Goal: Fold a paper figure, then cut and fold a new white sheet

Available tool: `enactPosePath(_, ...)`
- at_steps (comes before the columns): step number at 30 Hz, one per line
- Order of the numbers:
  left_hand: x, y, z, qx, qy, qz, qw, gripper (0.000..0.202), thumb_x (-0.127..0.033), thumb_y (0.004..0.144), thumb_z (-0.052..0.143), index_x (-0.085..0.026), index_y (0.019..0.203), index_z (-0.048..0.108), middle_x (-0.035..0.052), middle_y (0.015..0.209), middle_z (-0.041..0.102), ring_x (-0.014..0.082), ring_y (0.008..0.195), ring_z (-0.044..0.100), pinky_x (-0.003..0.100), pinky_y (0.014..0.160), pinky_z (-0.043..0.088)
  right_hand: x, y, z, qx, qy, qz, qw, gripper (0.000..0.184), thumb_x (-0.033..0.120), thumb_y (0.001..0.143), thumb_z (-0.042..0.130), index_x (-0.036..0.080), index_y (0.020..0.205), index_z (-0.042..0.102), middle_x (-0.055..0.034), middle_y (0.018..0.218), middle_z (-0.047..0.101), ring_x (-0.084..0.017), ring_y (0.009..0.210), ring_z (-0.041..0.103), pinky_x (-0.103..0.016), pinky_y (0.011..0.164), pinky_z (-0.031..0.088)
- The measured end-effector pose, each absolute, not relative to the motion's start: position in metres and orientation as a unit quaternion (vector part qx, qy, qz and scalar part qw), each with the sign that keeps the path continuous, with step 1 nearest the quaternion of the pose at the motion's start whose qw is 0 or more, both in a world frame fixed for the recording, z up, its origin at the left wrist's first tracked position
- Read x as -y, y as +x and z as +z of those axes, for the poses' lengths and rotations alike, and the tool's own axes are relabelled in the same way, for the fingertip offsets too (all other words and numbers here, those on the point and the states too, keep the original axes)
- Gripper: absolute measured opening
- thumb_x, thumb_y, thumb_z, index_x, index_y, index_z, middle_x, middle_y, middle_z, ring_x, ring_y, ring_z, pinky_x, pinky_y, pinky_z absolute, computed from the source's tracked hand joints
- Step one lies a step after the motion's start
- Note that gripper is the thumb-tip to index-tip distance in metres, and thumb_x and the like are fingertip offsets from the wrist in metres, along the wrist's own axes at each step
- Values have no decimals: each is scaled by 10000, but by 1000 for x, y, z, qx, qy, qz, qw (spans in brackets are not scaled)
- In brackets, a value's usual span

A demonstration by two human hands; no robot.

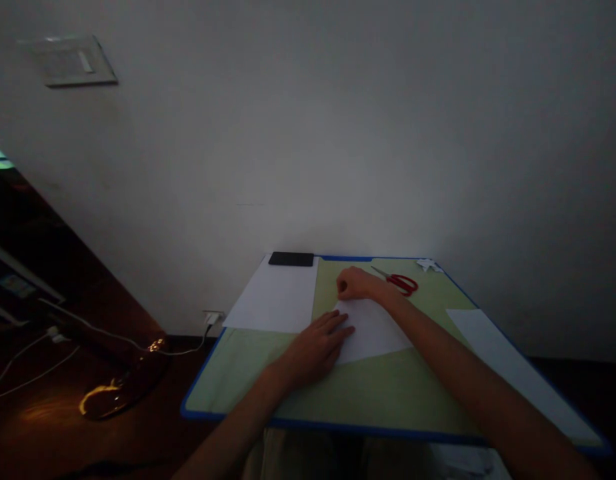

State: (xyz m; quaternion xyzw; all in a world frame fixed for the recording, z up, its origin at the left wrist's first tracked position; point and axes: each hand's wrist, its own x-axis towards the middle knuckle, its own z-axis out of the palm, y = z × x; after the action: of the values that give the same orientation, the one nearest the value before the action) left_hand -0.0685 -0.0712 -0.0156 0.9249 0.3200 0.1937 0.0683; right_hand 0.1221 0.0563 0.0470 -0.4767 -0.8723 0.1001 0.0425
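A white sheet of paper (373,330) lies on the table in front of me, partly covered by both hands and my right forearm. My left hand (321,341) rests over its left edge, fingers stretched out and slightly apart. At the paper's far left corner, my right hand (355,283) is closed, its curled fingers at the paper's edge; the exact grip is hard to see in the dim light. Red-handled scissors (402,283) lie just beyond my right forearm, blades pointing left.
Another white sheet (278,300) lies at the back left under a flat black object (291,259). A third sheet (513,367) runs along the right side, and paper scraps (429,265) sit in the far right corner. The blue-edged table (388,400) stands against a wall.
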Motion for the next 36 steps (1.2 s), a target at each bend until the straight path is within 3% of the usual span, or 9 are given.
enactPosePath(21,74,-69,-13,-341,923,157,81,491,-143,969,455,-198,1454,510,112,1580,428,264,1489,345,459,1230,311,-113,162,29,889,-413,187,58,127,219,759,670,159,808,771,-48,800,763,-182,738,672,-246,658,466)
enactPosePath(36,71,-74,-14,-331,922,172,104,481,-155,975,452,-241,1443,519,78,1591,419,244,1504,317,475,1228,322,-124,175,27,865,-481,103,97,86,157,791,659,166,803,744,-36,813,748,-154,739,633,-227,680,429)
